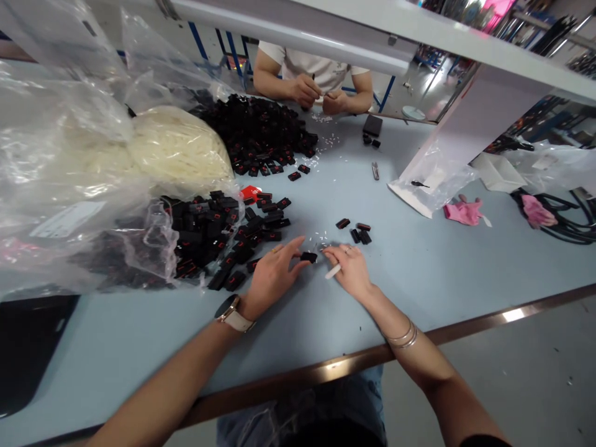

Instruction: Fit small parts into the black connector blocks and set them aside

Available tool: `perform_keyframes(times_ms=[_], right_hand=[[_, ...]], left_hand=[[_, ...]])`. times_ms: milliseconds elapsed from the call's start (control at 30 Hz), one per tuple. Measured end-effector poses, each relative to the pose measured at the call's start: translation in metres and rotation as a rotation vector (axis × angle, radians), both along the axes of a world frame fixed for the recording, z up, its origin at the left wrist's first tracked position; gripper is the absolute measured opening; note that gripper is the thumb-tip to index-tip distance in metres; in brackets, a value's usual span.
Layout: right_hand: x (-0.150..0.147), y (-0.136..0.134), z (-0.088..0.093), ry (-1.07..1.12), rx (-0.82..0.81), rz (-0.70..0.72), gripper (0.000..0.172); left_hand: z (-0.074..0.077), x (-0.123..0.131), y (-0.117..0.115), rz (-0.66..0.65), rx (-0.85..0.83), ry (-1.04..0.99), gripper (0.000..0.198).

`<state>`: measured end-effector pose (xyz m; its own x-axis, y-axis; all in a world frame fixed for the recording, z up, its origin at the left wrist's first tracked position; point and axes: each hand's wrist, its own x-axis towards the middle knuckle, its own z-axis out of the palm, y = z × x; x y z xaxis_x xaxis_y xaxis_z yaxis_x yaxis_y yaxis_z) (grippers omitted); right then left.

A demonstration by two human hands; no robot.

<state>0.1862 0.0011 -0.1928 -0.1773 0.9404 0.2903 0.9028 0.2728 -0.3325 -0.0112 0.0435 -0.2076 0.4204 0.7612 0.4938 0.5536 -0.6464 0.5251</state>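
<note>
My left hand [278, 268] pinches a small black plastic part [308, 256] between thumb and fingers. Just right of it, my right hand [348, 266] is closed around a slim tool with a pale handle [333, 271]; its tip and exact kind are too small to make out. Tiny white pieces [321, 236] lie scattered on the table beyond my fingertips. A few black parts [361, 234] rest past my right hand. Left of my left hand, many similar black parts with red marks [237, 251] spill out of a clear bag.
Large clear bags [179, 149] fill the left side, near a big black heap [261, 133]. A co-worker's hands [319, 96] work across the table [419, 261]. A small metal tool [375, 171], pink gloves [463, 212] and a black tray [32, 354] lie about. A shelf post [479, 118] stands right.
</note>
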Motion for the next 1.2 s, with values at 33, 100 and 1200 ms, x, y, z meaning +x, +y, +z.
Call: perform_keyframes(times_ms=[33,100,1200], right_hand=[[0.001,0.000,0.001,-0.002,-0.006,-0.014,0.030],[0.002,0.001,0.002,-0.010,-0.025,-0.017,0.028],[0.034,0.024,-0.012,0.170,0.083,-0.404,0.016]], left_hand=[[0.000,-0.001,0.001,0.006,0.035,0.013,0.033],[0.001,-0.003,0.003,0.010,0.068,0.018,0.028],[0.038,-0.034,0.022,0.055,-0.085,0.441,0.027]])
